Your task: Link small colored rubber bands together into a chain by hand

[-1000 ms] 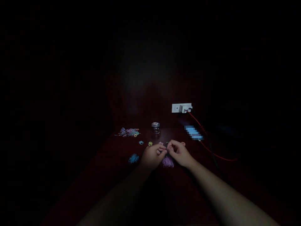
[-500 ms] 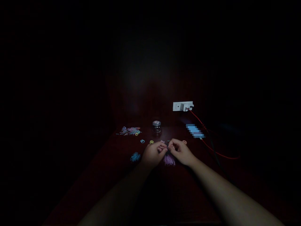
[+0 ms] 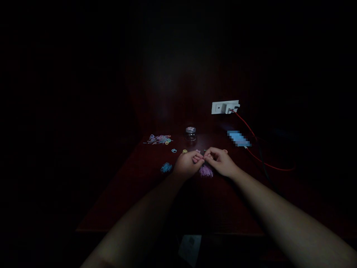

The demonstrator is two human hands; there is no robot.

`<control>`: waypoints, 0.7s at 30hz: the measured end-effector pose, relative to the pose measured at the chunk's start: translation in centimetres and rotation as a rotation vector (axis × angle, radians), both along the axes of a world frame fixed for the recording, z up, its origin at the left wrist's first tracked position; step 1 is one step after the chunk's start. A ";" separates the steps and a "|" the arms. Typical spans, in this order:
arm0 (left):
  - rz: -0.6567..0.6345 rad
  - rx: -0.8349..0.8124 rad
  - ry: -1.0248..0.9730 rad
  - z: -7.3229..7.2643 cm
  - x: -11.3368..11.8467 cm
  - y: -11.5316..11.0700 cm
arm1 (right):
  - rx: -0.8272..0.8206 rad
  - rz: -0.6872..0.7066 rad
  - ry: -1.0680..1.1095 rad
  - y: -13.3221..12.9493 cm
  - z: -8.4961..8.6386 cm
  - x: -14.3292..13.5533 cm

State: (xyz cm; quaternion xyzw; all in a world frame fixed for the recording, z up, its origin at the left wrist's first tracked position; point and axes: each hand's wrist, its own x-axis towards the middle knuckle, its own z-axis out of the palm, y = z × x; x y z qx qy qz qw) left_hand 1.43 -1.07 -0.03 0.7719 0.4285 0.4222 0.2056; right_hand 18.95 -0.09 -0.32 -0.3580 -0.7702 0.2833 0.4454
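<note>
My left hand [image 3: 190, 163] and my right hand [image 3: 220, 161] meet fingertip to fingertip above the dark red table. Both have thumb and fingers pinched together; whatever lies between the tips is too small and dim to make out. Just below them is a heap of thin purple pieces [image 3: 206, 171], partly covered by the hands. To the left sits a heap of blue pieces [image 3: 166, 167] of similar size. Behind the hands, a light-blue loop [image 3: 174, 150], a yellow loop [image 3: 185, 151], a pink piece [image 3: 198, 151] and an orange loop [image 3: 225, 151] are spaced in a row.
A mixed colourful pile [image 3: 158, 139] lies at the far left. The clear lidded jar [image 3: 190, 134] stands at the back. On the right are a blurred-out blue device [image 3: 239, 138], a red cable [image 3: 267, 163] and a wall socket [image 3: 225, 107] with a plug. Surroundings are very dark.
My view has tipped downward, so everything sits higher in the picture and the table's front edge shows. The fingertips have come closer together; the thin strand between them no longer shows.
</note>
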 end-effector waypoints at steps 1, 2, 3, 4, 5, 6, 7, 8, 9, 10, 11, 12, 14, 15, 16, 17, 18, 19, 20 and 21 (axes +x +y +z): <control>0.002 -0.006 -0.003 -0.1 0.0 0.0 | 0.007 -0.008 -0.003 0.1 0.0 0.0; 0.002 -0.009 -0.007 -0.1 0.0 0.1 | 0.013 -0.014 -0.004 0.1 0.0 0.0; 0.000 -0.010 -0.015 -0.1 0.0 0.1 | 0.017 -0.018 -0.007 0.1 0.0 0.0; -0.003 -0.008 -0.023 -0.1 0.0 0.1 | 0.019 -0.021 -0.009 0.1 0.0 0.0; -0.007 -0.004 -0.028 -0.1 0.0 0.0 | 0.022 -0.023 -0.013 0.1 0.0 0.0; -0.009 -0.002 -0.033 -0.1 0.0 0.0 | 0.025 -0.027 -0.019 0.1 0.1 0.0; -0.010 -0.002 -0.033 -0.1 0.0 0.0 | 0.029 -0.031 -0.023 0.0 0.2 0.0; -0.008 -0.004 -0.030 0.0 0.0 0.0 | 0.031 -0.035 -0.024 0.0 0.2 0.0; -0.006 -0.007 -0.026 0.0 0.0 -0.1 | 0.032 -0.038 -0.022 -0.1 0.3 0.0; -0.004 -0.009 -0.022 0.0 0.0 -0.1 | 0.030 -0.038 -0.020 -0.1 0.3 0.0; -0.003 -0.010 -0.023 0.0 0.0 -0.1 | 0.026 -0.033 -0.017 -0.1 0.4 0.0; -0.003 -0.009 -0.025 0.1 0.0 -0.1 | 0.023 -0.024 -0.014 -0.1 0.4 0.1; -0.001 -0.010 -0.034 0.1 0.0 -0.1 | 0.030 -0.012 -0.017 -0.1 0.4 0.1; -0.002 -0.014 -0.035 0.1 0.0 -0.1 | 0.040 -0.015 -0.024 -0.1 0.5 0.1; -0.005 -0.021 -0.034 0.1 0.0 -0.1 | 0.050 -0.023 -0.032 -0.1 0.5 0.1; -0.010 -0.028 -0.032 0.1 0.1 -0.1 | 0.060 -0.034 -0.042 -0.1 0.5 0.1; -0.015 -0.032 -0.031 0.0 0.1 0.0 | 0.068 -0.046 -0.049 -0.2 0.6 0.0; -0.019 -0.031 -0.032 -0.1 0.1 0.0 | 0.070 -0.057 -0.054 -0.2 0.6 0.0; -0.022 -0.027 -0.033 -0.2 0.0 0.1 | 0.070 -0.064 -0.053 -0.2 0.5 0.0; -0.023 -0.020 -0.034 -0.3 0.0 0.2 | 0.059 -0.060 -0.048 -0.2 0.5 0.0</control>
